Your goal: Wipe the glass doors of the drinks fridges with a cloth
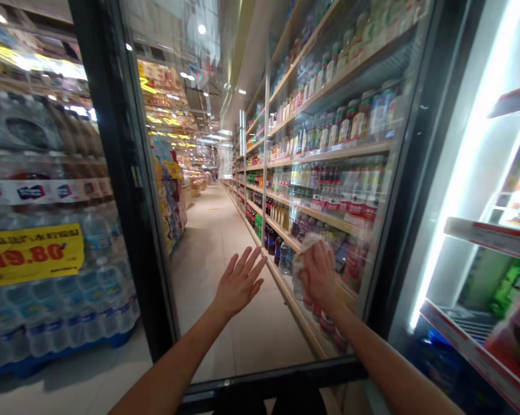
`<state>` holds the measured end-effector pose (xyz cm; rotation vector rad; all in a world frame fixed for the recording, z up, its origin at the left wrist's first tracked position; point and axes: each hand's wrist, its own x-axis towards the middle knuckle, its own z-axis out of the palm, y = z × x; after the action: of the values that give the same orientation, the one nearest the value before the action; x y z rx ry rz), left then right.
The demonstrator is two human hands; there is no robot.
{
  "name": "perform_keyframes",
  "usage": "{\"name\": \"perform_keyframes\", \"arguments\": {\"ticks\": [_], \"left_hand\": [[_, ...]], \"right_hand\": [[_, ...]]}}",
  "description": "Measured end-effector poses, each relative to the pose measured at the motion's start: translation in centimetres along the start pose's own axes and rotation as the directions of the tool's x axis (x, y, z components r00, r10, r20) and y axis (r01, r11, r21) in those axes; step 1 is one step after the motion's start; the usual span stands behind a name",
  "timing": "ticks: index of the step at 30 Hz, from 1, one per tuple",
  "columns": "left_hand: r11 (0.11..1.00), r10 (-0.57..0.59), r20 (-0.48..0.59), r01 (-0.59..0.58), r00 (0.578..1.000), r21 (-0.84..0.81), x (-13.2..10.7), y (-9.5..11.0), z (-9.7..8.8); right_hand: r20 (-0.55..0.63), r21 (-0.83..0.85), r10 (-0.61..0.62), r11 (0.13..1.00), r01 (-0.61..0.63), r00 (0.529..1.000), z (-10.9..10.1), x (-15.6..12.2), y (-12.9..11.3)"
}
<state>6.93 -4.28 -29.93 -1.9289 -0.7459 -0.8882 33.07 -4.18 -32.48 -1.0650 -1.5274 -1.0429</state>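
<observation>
A glass door (pixel 208 323) in a black frame stands in front of me, swung out from a lit cooler. My right hand (pixel 321 271) presses a crumpled white cloth (pixel 302 256) to the lower right part of the glass, its fingers over the cloth. To the left, my left hand (pixel 240 282) is raised close to the pane with its fingers spread and nothing in it. Whether its fingertips touch the glass I cannot tell.
Lit cooler shelves (pixel 489 236) with packaged goods are close on my right. Stacked water bottles (pixel 70 294) with a yellow price sign (pixel 33 253) stand at left. Through the glass show an aisle floor (pixel 203 230) and long shelves of bottles (pixel 346 127).
</observation>
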Motion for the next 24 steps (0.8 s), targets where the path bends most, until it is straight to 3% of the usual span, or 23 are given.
{"name": "perform_keyframes", "arguments": {"ticks": [1, 2, 3, 5, 6, 7, 8, 10, 11, 12, 13, 14, 16, 18, 19, 21, 23, 24], "left_hand": [[1.0, -0.009, 0.006, 0.009, 1.0, 0.001, -0.2, -0.4, -0.2], [1.0, -0.025, 0.008, 0.025, 1.0, 0.005, -0.5, -0.8, -0.5], [0.999, -0.041, 0.004, 0.041, 0.999, 0.012, -0.8, -1.3, -0.8], [0.998, -0.059, -0.006, 0.059, 0.998, 0.035, -1.6, -2.5, -1.3], [0.997, -0.059, -0.011, 0.059, 0.998, 0.047, -2.0, -3.0, -1.5], [0.996, -0.059, -0.014, 0.06, 0.998, 0.059, -2.3, -3.5, -1.7], [0.996, -0.063, -0.017, 0.064, 0.998, 0.069, -2.7, -3.8, -1.9], [0.991, -0.096, -0.028, 0.098, 0.995, 0.087, -3.3, -4.4, -2.2], [0.988, -0.119, -0.035, 0.122, 0.992, 0.096, -3.5, -4.6, -2.4], [0.984, -0.142, -0.04, 0.146, 0.989, 0.106, -3.8, -4.8, -2.6], [0.979, -0.16, -0.042, 0.164, 0.986, 0.117, -4.1, -5.1, -2.8], [0.976, -0.171, -0.042, 0.175, 0.984, 0.13, -4.4, -5.4, -2.9], [0.971, -0.177, -0.031, 0.18, 0.984, 0.157, -5.1, -6.0, -3.3], [0.968, -0.178, -0.021, 0.179, 0.984, 0.178, -5.8, -6.4, -3.5], [0.966, -0.183, -0.018, 0.183, 0.983, 0.182, -6.1, -6.5, -3.5], [0.964, -0.2, -0.011, 0.199, 0.98, 0.177, -6.7, -6.6, -3.6], [0.965, -0.214, 0.008, 0.21, 0.977, 0.157, -7.2, -6.7, -3.9], [0.966, -0.22, 0.014, 0.216, 0.975, 0.142, -7.5, -6.7, -4.2]], "right_hand": [[0.061, 0.036, -0.15, 0.988, 0.148, 0.987, 0.0, 0.1, -0.7], [0.079, 0.052, -0.221, 0.975, 0.217, 0.972, 0.1, 0.3, -1.1], [0.054, 0.036, -0.195, 0.981, 0.193, 0.979, 0.2, 0.8, -1.2], [-0.106, -0.036, 0.068, 0.997, -0.072, 0.992, 0.5, 1.9, -0.9], [-0.19, -0.05, 0.203, 0.975, -0.216, 0.961, 0.6, 2.5, -0.9], [-0.239, -0.049, 0.279, 0.953, -0.298, 0.93, 0.8, 2.9, -1.2], [-0.238, -0.043, 0.28, 0.954, -0.298, 0.93, 1.0, 3.1, -1.8], [-0.119, -0.002, 0.044, 0.999, -0.045, 0.992, 1.1, 3.1, -3.6], [-0.046, 0.047, -0.135, 0.989, 0.138, 0.99, 1.1, 3.0, -4.6], [0.004, 0.097, -0.286, 0.954, 0.284, 0.958, 1.1, 3.0, -5.4], [0.026, 0.131, -0.37, 0.922, 0.363, 0.929, 1.1, 3.1, -6.0], [0.019, 0.137, -0.373, 0.92, 0.367, 0.928, 1.1, 3.4, -6.4], [-0.07, 0.084, -0.181, 0.979, 0.187, 0.981, 1.2, 4.2, -6.7], [-0.156, 0.042, 0.02, 0.999, -0.014, 0.988, 1.7, 4.6, -7.3], [-0.154, 0.037, 0.021, 0.999, -0.015, 0.988, 2.0, 4.5, -7.9], [-0.071, 0.076, -0.226, 0.97, 0.231, 0.972, 2.6, 3.6, -9.6], [0.007, 0.179, -0.553, 0.821, 0.543, 0.833, 3.2, 2.9, -11.4], [0.009, 0.22, -0.627, 0.761, 0.61, 0.779, 3.4, 3.0, -12.2]]}}
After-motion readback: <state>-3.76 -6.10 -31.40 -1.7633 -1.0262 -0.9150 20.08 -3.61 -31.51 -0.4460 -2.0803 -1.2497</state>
